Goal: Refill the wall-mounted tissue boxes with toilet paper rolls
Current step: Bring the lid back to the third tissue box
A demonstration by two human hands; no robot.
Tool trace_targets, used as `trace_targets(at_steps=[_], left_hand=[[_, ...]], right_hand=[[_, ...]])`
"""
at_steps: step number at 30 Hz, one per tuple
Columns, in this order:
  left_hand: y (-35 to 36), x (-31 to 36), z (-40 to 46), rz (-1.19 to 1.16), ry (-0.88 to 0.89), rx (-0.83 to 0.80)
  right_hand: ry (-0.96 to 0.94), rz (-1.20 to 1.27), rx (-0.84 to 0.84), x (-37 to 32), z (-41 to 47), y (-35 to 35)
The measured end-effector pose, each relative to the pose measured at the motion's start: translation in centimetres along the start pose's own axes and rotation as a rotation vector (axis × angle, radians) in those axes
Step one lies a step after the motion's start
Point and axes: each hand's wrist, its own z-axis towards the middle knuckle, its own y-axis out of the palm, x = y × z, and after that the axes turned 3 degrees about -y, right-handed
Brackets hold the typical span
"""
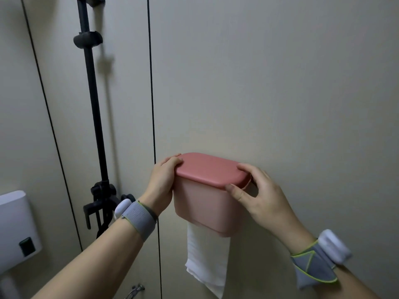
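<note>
A: Where is the box you are working on?

B: The pink plastic wall-mounted tissue box (205,203) sits fixed to the beige panelled wall (269,83), just right of a black vertical seam. Its darker pink rounded lid (210,169) lies flat on top, and a strip of white toilet paper (206,260) hangs out from underneath.

A: And your hands?

B: Your left hand (163,180) wraps the lid's left end, fingers curled over the top edge. Your right hand (257,195) holds the right end, thumb pressed on the lid's front rim and fingers resting on top. Both wrists wear grey fabric bands with white pods (333,247).

A: Anything else near you?

B: A black metal pole with clamps (91,83) stands at the left, and a white plastic wall unit (17,225) hangs at the far left edge.
</note>
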Motion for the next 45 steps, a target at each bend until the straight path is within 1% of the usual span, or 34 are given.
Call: trace_targets(at_steps=[8, 17, 22, 29, 32, 35, 38, 42, 45], left_hand=[[0.5, -0.3, 0.0, 0.162, 0.047, -0.003], [0.3, -0.6, 0.2, 0.156, 0.067, -0.016], [0.1, -0.5, 0.4, 0.192, 0.08, -0.009], [-0.2, -0.6, 0.4, 0.24, 0.064, -0.043], [-0.3, -0.9, 0.3, 0.22, 0.071, -0.037], [-0.4, -1.0, 0.2, 0.225, 0.078, -0.045], [-0.2, -0.8, 0.2, 0.273, 0.112, -0.032], [-0.1, -0.7, 0.2, 0.358, 0.204, -0.042], [-0.5, -0.6, 0.2, 0.423, 0.217, -0.072]], right_hand=[[-0.006, 0.014, 0.022, 1.2, -0.2, -0.3], [-0.026, -0.003, 0.016, 1.4, -0.2, -0.3], [-0.024, -0.007, -0.007, 1.6, -0.1, -0.2], [-0.043, -0.014, -0.011, 1.6, -0.6, 0.0], [-0.055, -0.052, -0.023, 1.8, -1.1, 0.0], [-0.1, -0.164, -0.005, 1.5, -1.1, 0.0], [-0.173, -0.255, 0.007, 1.0, -0.5, 0.3], [-0.177, -0.3, -0.008, 0.5, 0.2, 0.1], [-0.176, -0.305, -0.031, 0.5, 0.3, -0.3]])
